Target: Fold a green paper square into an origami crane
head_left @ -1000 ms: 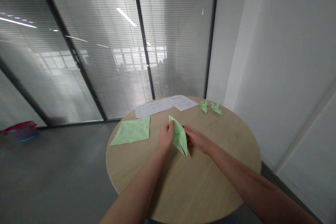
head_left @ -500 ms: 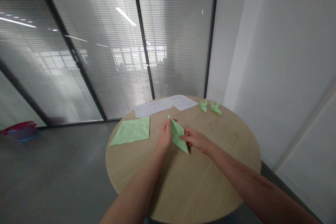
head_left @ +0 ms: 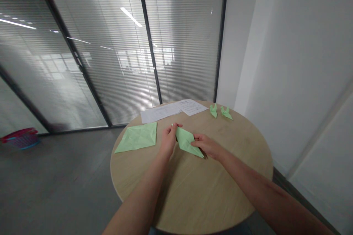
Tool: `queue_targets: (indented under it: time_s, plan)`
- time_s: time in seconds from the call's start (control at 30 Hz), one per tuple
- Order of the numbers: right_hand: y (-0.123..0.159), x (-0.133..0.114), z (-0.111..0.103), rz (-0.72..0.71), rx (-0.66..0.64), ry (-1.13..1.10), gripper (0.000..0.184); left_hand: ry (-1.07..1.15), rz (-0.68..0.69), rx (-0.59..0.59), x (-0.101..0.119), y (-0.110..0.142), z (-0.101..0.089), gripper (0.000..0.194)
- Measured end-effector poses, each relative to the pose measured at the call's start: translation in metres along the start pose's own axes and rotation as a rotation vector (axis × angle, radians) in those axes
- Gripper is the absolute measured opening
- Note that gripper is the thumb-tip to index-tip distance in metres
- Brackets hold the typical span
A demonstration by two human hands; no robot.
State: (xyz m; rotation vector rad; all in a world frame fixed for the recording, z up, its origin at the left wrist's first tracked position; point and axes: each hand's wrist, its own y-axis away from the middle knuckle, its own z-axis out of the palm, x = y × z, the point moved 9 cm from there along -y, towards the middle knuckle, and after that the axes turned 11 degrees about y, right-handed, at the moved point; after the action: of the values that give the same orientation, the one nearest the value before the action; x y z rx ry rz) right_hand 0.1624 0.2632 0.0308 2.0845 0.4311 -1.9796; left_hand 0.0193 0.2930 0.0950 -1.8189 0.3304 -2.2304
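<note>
Between my hands, above the middle of the round table, is a folded piece of green paper [head_left: 186, 141] with a pointed end toward the lower right. My left hand [head_left: 169, 138] pinches its upper left corner between thumb and fingers. On the opposite side my right hand [head_left: 205, 144] grips the right edge, thumb on top and other fingers partly hidden beneath. To the left lies a larger sheet of green paper [head_left: 139, 136], flat and marked with creases. Two small green origami figures [head_left: 213, 111] [head_left: 226, 113] sit at the back right.
White printed sheets [head_left: 191, 107] lie along the far edge of the round wooden table [head_left: 215, 191]. A red and blue plastic basket [head_left: 21, 138] stands on the floor at far left. Glass panels with blinds rise behind, and a white wall is on the right.
The folded paper has turned flatter, showing more of its face, and its tip has swung rightward. My left hand has shifted slightly left and now pinches the corner.
</note>
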Motion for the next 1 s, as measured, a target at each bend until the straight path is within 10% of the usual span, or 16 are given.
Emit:
queue_targets:
  time_s: [0.33, 0.67, 1.0]
  plan:
    - [-0.002, 0.006, -0.001, -0.010, 0.032, 0.066, 0.041, 0.067, -0.066, -0.100, -0.009, 0.004, 0.009, 0.055]
    - [-0.007, 0.009, -0.021, -0.025, 0.152, 0.271, 0.041, 0.207, -0.007, 0.049, 0.000, -0.008, -0.015, 0.058]
    - [-0.006, -0.003, -0.031, -0.080, 0.238, 0.505, 0.036, -0.075, -0.086, -0.165, -0.023, -0.004, 0.012, 0.043]
